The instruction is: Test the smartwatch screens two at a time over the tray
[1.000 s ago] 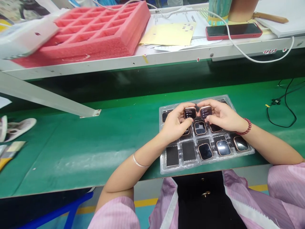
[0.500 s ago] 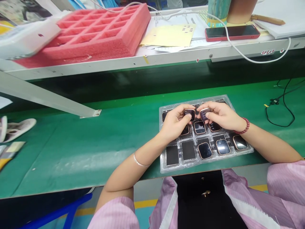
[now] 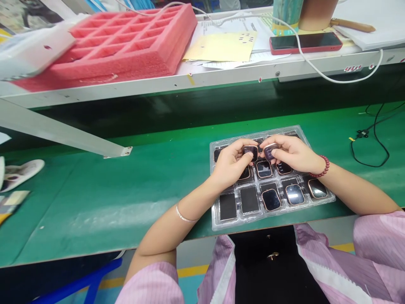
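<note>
My left hand is closed on a smartwatch without a strap, its thumb lying on the lit screen. Close beside it, my right hand grips another smartwatch, also lit with lines of small text and with the thumb on the glass. Both watches are held above a clear plastic tray on the bench. Several more gold-rimmed watches sit in its compartments, such as a dark-screened watch in the front row. Two front-left compartments show only black lining. My hands partly hide the back rows.
A white shelf runs above the green bench. On it are a red foam block, papers, a phone and a white cable. A slanted shelf support stands left; a black cable lies right.
The whole view has shifted very slightly. Both hands keep hold of the same watches, with hardly any movement of the fingers.
</note>
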Demonstrator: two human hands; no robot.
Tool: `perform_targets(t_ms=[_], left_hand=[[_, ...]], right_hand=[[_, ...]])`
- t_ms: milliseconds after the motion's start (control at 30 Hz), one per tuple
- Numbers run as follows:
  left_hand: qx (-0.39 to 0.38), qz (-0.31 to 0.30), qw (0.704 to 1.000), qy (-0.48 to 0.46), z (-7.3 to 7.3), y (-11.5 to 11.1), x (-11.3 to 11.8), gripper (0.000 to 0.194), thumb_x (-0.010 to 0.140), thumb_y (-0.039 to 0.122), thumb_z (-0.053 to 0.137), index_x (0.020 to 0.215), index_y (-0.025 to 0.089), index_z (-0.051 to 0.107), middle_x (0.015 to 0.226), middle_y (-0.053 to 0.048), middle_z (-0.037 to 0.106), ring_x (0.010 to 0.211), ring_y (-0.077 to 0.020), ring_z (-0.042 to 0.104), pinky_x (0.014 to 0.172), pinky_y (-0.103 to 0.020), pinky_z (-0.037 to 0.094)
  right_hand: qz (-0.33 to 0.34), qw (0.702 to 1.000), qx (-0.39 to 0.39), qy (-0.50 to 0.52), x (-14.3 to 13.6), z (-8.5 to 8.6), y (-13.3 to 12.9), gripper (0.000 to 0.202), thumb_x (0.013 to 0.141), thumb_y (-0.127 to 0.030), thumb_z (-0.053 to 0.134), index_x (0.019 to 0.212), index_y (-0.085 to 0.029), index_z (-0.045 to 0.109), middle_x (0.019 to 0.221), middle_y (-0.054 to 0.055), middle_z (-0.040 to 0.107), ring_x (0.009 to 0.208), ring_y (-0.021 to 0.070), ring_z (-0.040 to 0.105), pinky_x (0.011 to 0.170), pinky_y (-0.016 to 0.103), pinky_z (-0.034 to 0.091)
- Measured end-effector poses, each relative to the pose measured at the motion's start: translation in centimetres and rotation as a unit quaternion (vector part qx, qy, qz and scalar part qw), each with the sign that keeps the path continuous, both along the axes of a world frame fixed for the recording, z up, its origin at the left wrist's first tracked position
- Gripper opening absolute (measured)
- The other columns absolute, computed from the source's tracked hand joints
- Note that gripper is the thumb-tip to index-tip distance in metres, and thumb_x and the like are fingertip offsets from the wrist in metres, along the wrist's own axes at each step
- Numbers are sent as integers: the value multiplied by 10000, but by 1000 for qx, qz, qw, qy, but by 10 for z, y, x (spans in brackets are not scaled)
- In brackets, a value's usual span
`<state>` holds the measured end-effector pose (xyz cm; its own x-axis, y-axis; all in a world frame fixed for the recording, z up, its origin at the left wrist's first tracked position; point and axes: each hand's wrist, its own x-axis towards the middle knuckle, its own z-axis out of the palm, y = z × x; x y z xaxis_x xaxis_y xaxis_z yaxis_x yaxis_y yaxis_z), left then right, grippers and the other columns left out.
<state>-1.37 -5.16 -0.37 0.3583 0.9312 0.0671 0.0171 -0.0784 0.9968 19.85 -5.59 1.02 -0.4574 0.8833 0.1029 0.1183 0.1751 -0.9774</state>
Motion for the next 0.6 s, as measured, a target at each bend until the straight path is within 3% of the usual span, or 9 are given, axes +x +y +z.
perform_targets(t_ms=[233, 433, 600], left_hand=[[0, -4, 1000, 6, 0, 0, 0, 255, 794, 217, 672, 1042, 157, 678, 1027, -81, 727, 843, -184, 688, 674, -285, 585], [32, 22, 999, 14, -4, 1, -2, 342, 775, 184, 687, 1114, 167, 646, 1102, -85, 727, 974, -205, 695, 805, -302, 568], [48, 33, 998, 11, -7, 4, -3, 285, 792, 212, 687, 1070, 172, 641, 1028, -69, 722, 930, -196, 693, 803, -309, 563]], right_hand=[[1, 1000, 3, -6, 0, 1, 0, 164, 873, -176, 599, 1009, -168, 691, 1023, 79, 734, 781, 155, 691, 662, 287, 625], [-2, 1000, 19, -17, 5, -4, 2, 368, 863, -119, 585, 1222, -174, 647, 1178, 103, 721, 835, 168, 721, 722, 319, 642], [17, 999, 43, -13, 5, -8, 2, 392, 854, -104, 597, 1231, -194, 656, 1300, 109, 682, 1117, 240, 702, 872, 380, 650]])
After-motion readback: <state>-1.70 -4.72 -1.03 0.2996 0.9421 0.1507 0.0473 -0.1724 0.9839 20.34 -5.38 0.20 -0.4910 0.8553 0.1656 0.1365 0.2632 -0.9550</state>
